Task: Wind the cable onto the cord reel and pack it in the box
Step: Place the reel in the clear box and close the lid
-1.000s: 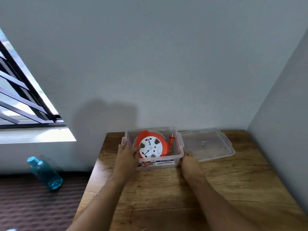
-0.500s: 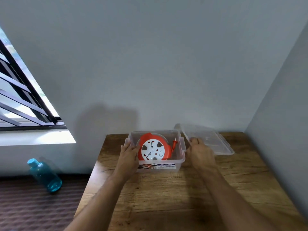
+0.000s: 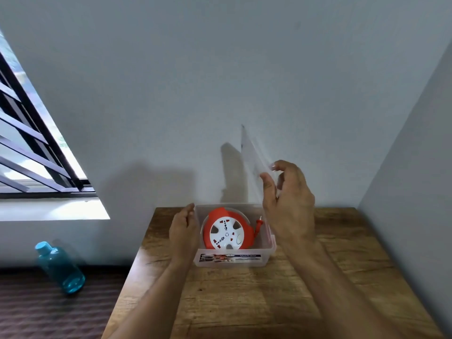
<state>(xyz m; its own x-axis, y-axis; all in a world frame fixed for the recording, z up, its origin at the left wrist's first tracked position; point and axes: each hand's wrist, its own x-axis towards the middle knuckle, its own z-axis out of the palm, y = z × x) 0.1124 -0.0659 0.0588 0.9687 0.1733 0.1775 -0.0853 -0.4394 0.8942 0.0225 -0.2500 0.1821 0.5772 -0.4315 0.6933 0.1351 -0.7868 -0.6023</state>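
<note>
- A clear plastic box [image 3: 233,259] is seen standing on a wooden table [image 3: 269,302], close to the wall at the table's far edge; a printed label is carried on its near wall.
- An orange cord reel [image 3: 226,230] with a white face is held inside the box, standing upright on its edge; the cable appears wound onto it, and a small orange plug [image 3: 259,225] is seen beside it at the right, also inside the box.
- The left hand [image 3: 183,232] is laid against the left outer wall of the box, fingers loosely curved and thumb near the rim; whether the wall is actually gripped cannot be told.
- The right hand [image 3: 288,206] is raised above the right end of the box, and a transparent lid [image 3: 252,162] is pinched between its thumb and fingertips.
- The lid is held nearly on edge, tilted, well above the box and blurred.
- A blue water bottle [image 3: 60,270] is seen leaning on the floor at the left, below a barred window [image 3: 31,148].
</note>
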